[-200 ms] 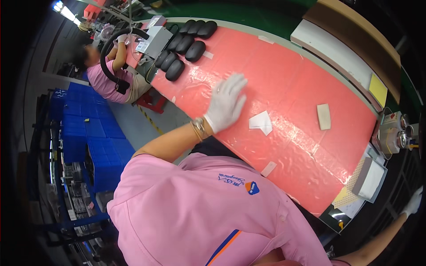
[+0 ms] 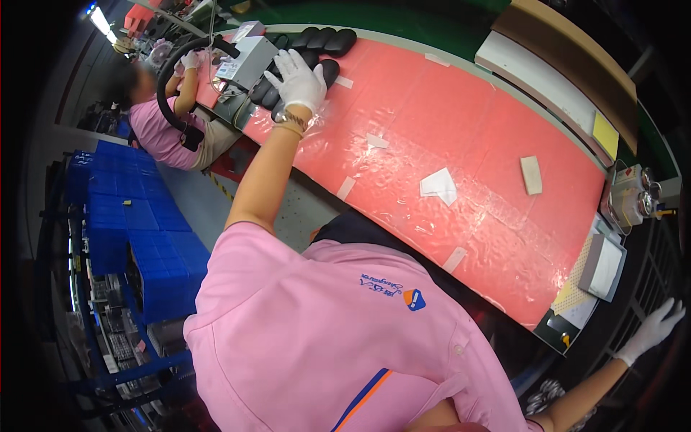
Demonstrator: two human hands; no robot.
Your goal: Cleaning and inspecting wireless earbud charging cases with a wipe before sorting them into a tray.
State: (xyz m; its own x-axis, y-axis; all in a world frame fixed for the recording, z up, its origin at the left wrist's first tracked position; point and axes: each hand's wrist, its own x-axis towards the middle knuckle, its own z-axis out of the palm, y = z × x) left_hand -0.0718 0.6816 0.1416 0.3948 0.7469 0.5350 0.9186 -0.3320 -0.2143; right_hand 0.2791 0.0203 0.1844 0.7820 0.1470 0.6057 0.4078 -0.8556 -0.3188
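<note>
My left hand (image 2: pixel 299 81), in a white glove, reaches over a cluster of black rounded padded pieces (image 2: pixel 338 43) at the far left of the table. Its fingers are spread, and it partly hides the nearer pieces; whether it touches them I cannot tell. Off the right end of the table, my gloved right hand (image 2: pixel 651 333) is stretched out low with its fingers apart and nothing in it. A folded white cloth (image 2: pixel 439 186) and a beige block (image 2: pixel 531 175) lie on the red-covered table (image 2: pixel 403 93).
A grey box-shaped device (image 2: pixel 248 59) with a black curved hose (image 2: pixel 167 90) stands past the pads. A seated co-worker (image 2: pixel 169 129) is beyond it. Blue crates (image 2: pixel 137 209) sit at left. A grey tray (image 2: pixel 603 266) and metal canisters (image 2: pixel 633 196) are at the table's right end.
My left hand has moved left and away from me, from above the middle of the table to over the black pads. My right hand has shifted slightly, and its fingers are now spread.
</note>
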